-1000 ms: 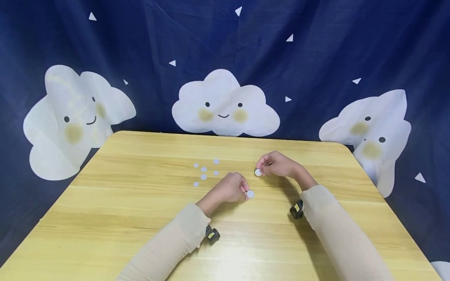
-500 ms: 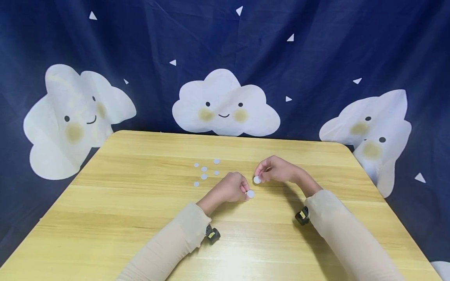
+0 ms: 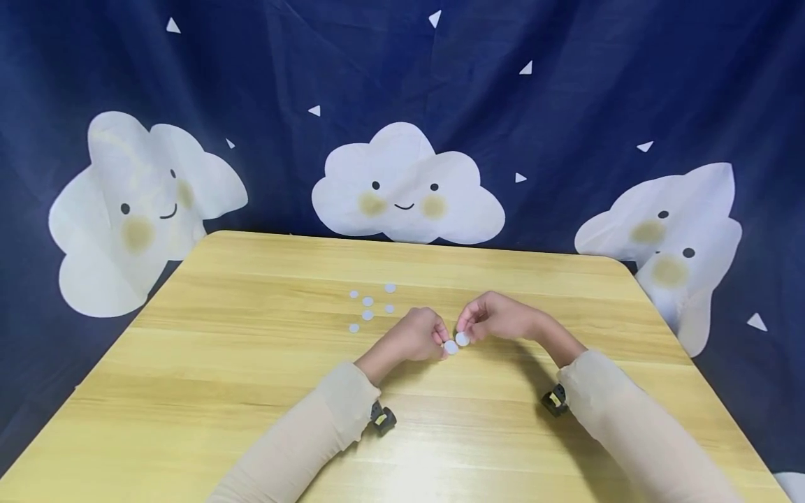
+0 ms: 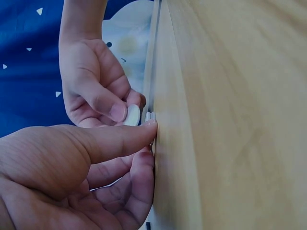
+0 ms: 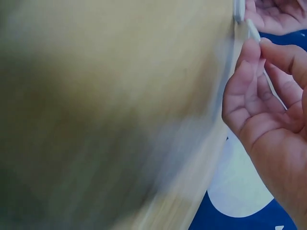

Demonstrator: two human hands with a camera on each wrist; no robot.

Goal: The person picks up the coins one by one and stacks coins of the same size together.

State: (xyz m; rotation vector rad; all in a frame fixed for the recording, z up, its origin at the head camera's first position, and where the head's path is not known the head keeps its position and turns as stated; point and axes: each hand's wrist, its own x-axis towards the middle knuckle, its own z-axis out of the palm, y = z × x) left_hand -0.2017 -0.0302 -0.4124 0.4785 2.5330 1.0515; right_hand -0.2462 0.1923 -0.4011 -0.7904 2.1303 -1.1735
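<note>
Near the middle of the wooden table, my left hand point(image 3: 418, 334) pinches a small stack of white round discs point(image 3: 451, 347) low on the tabletop. In the left wrist view the edges of the stacked discs point(image 4: 150, 116) show just beyond the thumb tip. My right hand point(image 3: 499, 316) holds one white disc point(image 3: 462, 339) between thumb and fingertips, right beside the stack. That single disc point(image 5: 253, 30) is tilted in the right wrist view, with the stack point(image 5: 239, 10) close by. Several loose white discs point(image 3: 367, 301) lie flat on the table, left of and beyond the left hand.
The light wooden table point(image 3: 189, 391) ends at a rounded far edge. Behind it hangs a dark blue curtain point(image 3: 277, 63) printed with white clouds and triangles. Each wrist carries a small black camera; the left one point(image 3: 382, 419) sits low over the table.
My right hand has come toward me with its disc, down to the stack. The left hand keeps its place on the stack, and the loose discs lie as before.
</note>
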